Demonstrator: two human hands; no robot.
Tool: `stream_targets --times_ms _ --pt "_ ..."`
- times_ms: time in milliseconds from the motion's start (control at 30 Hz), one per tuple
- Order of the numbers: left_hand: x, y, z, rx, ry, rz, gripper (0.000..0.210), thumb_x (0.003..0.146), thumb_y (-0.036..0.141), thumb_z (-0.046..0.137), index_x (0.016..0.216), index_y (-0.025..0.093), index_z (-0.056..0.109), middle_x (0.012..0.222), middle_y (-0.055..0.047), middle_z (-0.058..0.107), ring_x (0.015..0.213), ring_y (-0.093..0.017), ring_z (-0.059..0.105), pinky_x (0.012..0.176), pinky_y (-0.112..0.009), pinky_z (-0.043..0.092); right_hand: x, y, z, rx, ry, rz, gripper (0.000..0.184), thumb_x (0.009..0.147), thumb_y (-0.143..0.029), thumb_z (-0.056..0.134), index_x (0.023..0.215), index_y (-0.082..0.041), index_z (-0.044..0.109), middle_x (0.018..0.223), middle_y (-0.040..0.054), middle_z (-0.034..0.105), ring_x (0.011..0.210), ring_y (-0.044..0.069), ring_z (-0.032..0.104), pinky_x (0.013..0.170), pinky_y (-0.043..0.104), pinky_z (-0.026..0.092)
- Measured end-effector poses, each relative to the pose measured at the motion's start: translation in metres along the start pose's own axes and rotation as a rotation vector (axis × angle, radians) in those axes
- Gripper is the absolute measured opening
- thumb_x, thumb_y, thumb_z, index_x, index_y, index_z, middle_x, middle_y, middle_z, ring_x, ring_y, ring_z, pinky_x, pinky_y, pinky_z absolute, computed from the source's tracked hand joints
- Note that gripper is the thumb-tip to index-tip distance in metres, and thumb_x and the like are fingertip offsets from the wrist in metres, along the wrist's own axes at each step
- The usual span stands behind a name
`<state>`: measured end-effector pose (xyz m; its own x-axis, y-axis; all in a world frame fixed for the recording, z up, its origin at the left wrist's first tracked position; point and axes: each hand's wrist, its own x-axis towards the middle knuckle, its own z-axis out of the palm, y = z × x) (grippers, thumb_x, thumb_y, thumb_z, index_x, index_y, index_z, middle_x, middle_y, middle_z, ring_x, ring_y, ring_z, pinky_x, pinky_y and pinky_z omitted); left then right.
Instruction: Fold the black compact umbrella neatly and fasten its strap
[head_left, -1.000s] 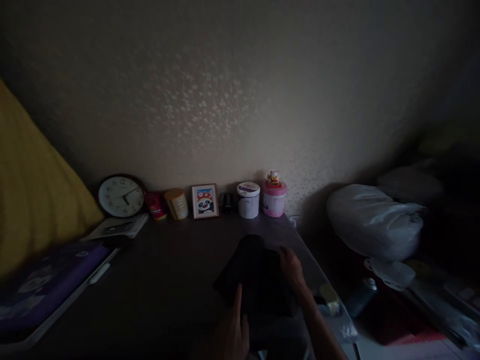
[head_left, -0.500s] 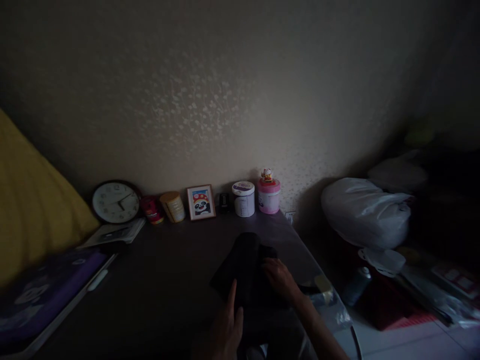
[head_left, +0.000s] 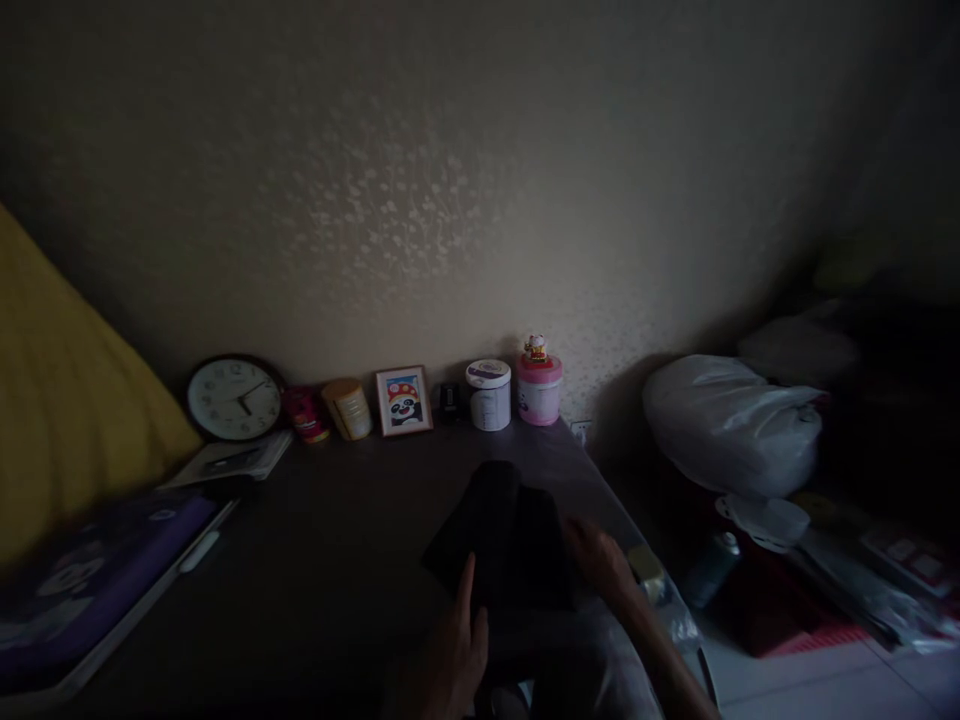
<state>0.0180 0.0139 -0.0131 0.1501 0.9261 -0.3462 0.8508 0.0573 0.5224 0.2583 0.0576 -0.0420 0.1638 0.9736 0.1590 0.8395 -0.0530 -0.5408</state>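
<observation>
Head view now shows the right hand (head_left: 602, 563) at three o'clock from the black cloth (head_left: 499, 540), whereas half a second ago it was bunched over the cloth's right part; that part now appears spread out, and it may be judged that it has been let down or smoothed. The left hand (head_left: 454, 650) has been kept at seven o'clock, its index finger laid straight on the cloth, with a narrow gap to the thumb; whether anything is pinched by its hidden fingers cannot be told. The right fingertips are lost in shadow at the cloth's edge, so their grip cannot be told either. The cloth lies on the table (head_left: 352, 520). From it, one wall clock (head_left: 236, 400) is counted at ten o'clock, one picture frame (head_left: 404, 400) at eleven, and two lidded tubs, one white tub (head_left: 490, 398) at twelve and one pink tub (head_left: 538, 392) towards one, topped by one figurine (head_left: 535, 349).
</observation>
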Motion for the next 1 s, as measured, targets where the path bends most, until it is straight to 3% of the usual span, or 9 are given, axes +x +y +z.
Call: stream_targets --times_ms 100,200,400,467,600,733,900,1000 --pt "-0.003 0.003 0.0 0.014 0.025 0.035 0.054 0.089 0.026 0.025 0.139 0.025 0.007 0.14 -0.001 0.034 0.118 -0.012 0.044 0.096 -0.023 0.033 0.012 0.015 0.012 -0.035 -0.001 0.025 0.026 0.08 -0.021 0.042 0.092 -0.019 0.065 0.094 0.0107 0.067 0.085 0.021 0.063 0.071 0.028 0.046" --pt "-0.004 0.004 0.001 0.026 0.047 0.053 0.054 0.088 0.023 0.026 0.139 0.025 0.008 0.14 -0.001 0.032 0.12 -0.011 0.042 0.096 -0.022 0.032 0.017 0.02 0.024 0.034 -0.004 0.06 0.027 0.081 -0.027 0.04 0.093 -0.02 0.063 0.089 0.0073 0.069 0.08 0.019 0.065 0.066 0.026 0.048" --pt "-0.006 -0.001 0.002 0.047 0.081 0.048 0.055 0.088 0.03 0.028 0.139 0.028 0.008 0.127 -0.005 0.051 0.103 -0.018 0.056 0.09 -0.031 0.038 0.026 0.021 0.039 -0.01 0.174 0.104 0.027 0.079 -0.03 0.042 0.093 -0.015 0.06 0.09 0.0117 0.067 0.084 0.022 0.063 0.071 0.03 0.047" --pt "-0.005 -0.001 0.003 0.066 0.095 0.043 0.055 0.088 0.031 0.028 0.139 0.028 0.008 0.126 -0.006 0.052 0.099 -0.018 0.058 0.088 -0.031 0.039 0.03 0.018 0.039 -0.038 0.181 0.068 0.027 0.08 -0.028 0.041 0.094 -0.015 0.06 0.091 0.0116 0.066 0.084 0.021 0.063 0.073 0.03 0.046" --pt "-0.003 -0.002 0.008 0.116 0.151 0.044 0.054 0.087 0.033 0.03 0.138 0.029 0.012 0.135 -0.006 0.041 0.111 -0.02 0.051 0.093 -0.032 0.035 0.037 0.007 0.038 -0.076 0.171 -0.11 0.026 0.082 -0.023 0.039 0.097 -0.018 0.06 0.096 0.0086 0.065 0.09 0.02 0.06 0.082 0.032 0.044" --pt "-0.001 -0.007 0.011 0.031 0.114 0.071 0.055 0.088 0.033 0.028 0.138 0.03 0.006 0.138 -0.001 0.037 0.113 -0.015 0.05 0.093 -0.028 0.036 0.039 -0.001 0.04 -0.144 0.061 -0.327 0.029 0.082 -0.013 0.037 0.094 -0.022 0.062 0.098 0.0049 0.065 0.093 0.018 0.058 0.091 0.034 0.038" --pt "-0.001 -0.006 0.01 0.033 0.092 0.07 0.056 0.088 0.032 0.03 0.139 0.029 0.007 0.14 0.0 0.032 0.118 -0.014 0.045 0.096 -0.025 0.034 0.039 -0.006 0.041 -0.263 0.08 -0.265 0.033 0.08 -0.01 0.04 0.103 -0.02 0.061 0.108 0.008 0.062 0.096 0.02 0.056 0.087 0.034 0.04" --pt "-0.002 -0.002 0.008 0.023 0.078 0.061 0.056 0.088 0.028 0.03 0.139 0.027 0.007 0.139 -0.001 0.035 0.117 -0.014 0.046 0.095 -0.024 0.035 0.035 -0.01 0.04 -0.227 0.031 -0.367 0.03 0.081 -0.015 0.043 0.105 -0.021 0.06 0.112 0.0065 0.06 0.1 0.02 0.054 0.089 0.035 0.039"
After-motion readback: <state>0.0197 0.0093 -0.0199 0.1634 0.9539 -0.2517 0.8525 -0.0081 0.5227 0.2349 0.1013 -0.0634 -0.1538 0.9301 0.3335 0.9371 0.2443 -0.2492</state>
